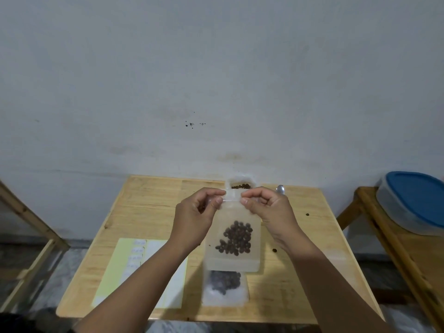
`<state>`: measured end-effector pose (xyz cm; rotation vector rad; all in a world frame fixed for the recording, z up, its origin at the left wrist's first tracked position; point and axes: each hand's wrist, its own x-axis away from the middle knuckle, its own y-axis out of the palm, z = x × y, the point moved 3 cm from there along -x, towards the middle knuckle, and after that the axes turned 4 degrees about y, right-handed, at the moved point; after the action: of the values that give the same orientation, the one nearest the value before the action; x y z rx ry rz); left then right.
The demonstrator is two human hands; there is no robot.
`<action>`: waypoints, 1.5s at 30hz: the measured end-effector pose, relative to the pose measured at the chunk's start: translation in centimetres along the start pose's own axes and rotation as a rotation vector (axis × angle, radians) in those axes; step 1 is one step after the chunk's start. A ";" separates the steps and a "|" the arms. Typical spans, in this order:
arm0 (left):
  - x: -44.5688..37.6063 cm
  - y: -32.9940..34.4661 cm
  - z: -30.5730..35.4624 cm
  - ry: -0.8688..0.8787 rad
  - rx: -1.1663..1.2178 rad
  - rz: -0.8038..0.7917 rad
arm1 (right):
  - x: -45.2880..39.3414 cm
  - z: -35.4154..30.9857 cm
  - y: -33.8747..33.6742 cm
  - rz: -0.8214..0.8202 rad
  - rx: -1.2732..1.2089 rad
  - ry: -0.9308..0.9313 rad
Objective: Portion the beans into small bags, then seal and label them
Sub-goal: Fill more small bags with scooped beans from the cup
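I hold a small clear bag (pixel 232 222) upright above the wooden table (pixel 149 212), with dark beans (pixel 236 239) gathered in its lower half. My left hand (pixel 194 217) pinches the left end of the bag's top strip. My right hand (pixel 269 210) pinches the right end. A second bag of beans (pixel 224 284) lies flat on the table below the held one. Behind my hands stands an open clear container (pixel 240 185) with beans inside. A yellow-backed sheet of white labels (pixel 141 265) lies at the front left, partly under my left forearm.
A metal spoon (pixel 280 189) pokes out behind my right hand. Two loose beans (pixel 307 214) lie on the right part of the table. A clear tub with a blue lid (pixel 415 200) sits on a second wooden table at the right. A wooden frame stands at the left.
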<state>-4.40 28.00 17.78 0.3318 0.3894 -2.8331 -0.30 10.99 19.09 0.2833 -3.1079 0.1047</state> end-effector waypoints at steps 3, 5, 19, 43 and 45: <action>0.3 0.2 0.2 -0.010 -0.054 -0.061 | 0.2 0.5 0.6 0.003 0.049 0.015; 0.5 0.2 0.0 -0.037 -0.047 -0.077 | 0.5 1.0 0.8 -0.009 0.050 0.039; 2.1 0.6 -5.5 -0.236 0.032 0.001 | 3.7 6.5 2.2 0.016 0.074 0.240; 5.6 5.3 -14.8 -0.278 -0.519 -0.313 | 2.7 18.1 2.8 0.116 0.903 0.236; 5.4 6.0 -14.0 -0.210 -0.553 -0.329 | 2.7 17.9 2.5 0.083 0.985 0.185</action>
<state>-5.12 25.31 1.86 -0.1555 1.2361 -2.8600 -3.59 11.70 1.14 0.1262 -2.6121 1.5439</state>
